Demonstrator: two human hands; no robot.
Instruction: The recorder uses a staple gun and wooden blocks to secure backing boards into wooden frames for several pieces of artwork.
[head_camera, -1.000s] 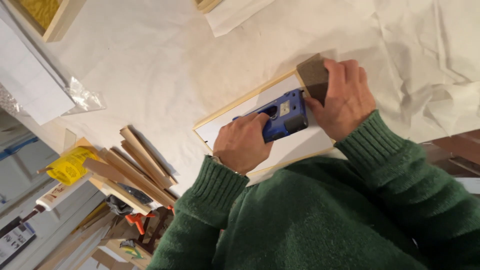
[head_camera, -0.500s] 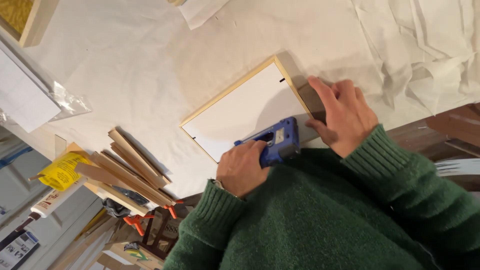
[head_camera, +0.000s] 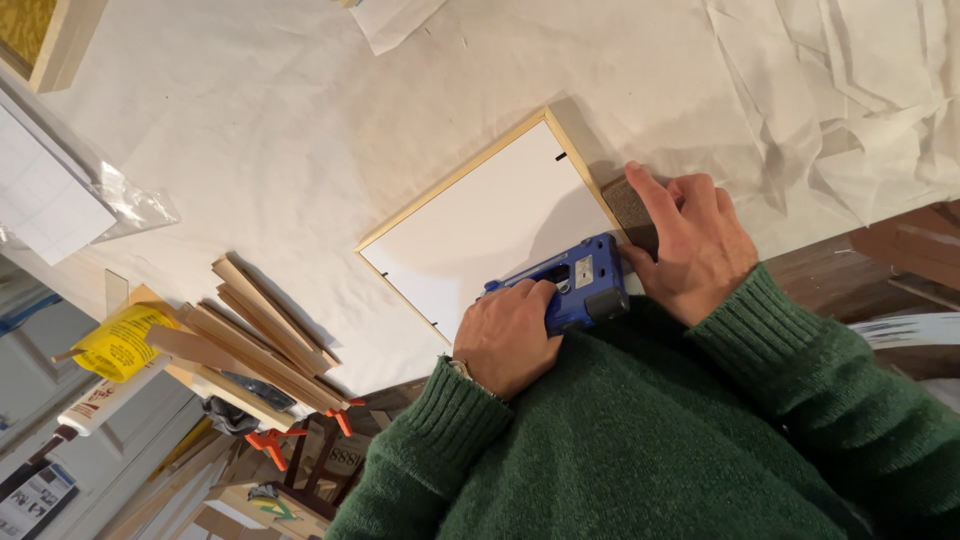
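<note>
Left hand (head_camera: 515, 340) grips a blue stapler (head_camera: 565, 288), pressed on the near edge of a frame (head_camera: 480, 225) lying face down, white back up, on a cloth-covered table (head_camera: 300, 120). Right hand (head_camera: 690, 245) lies flat, fingers pressing a brown block (head_camera: 628, 205) against the frame's right corner. Green sleeves (head_camera: 640, 440) hide the frame's near corner and the table edge. Left of the frame, well apart: stack of wood strips (head_camera: 255, 335), yellow tube (head_camera: 115, 345), orange clamps (head_camera: 275, 440) below. Plastic bag (head_camera: 90, 205) far left, wooden box (head_camera: 45, 35) at top-left corner. Crumpled cloth (head_camera: 850, 90) top right.
</note>
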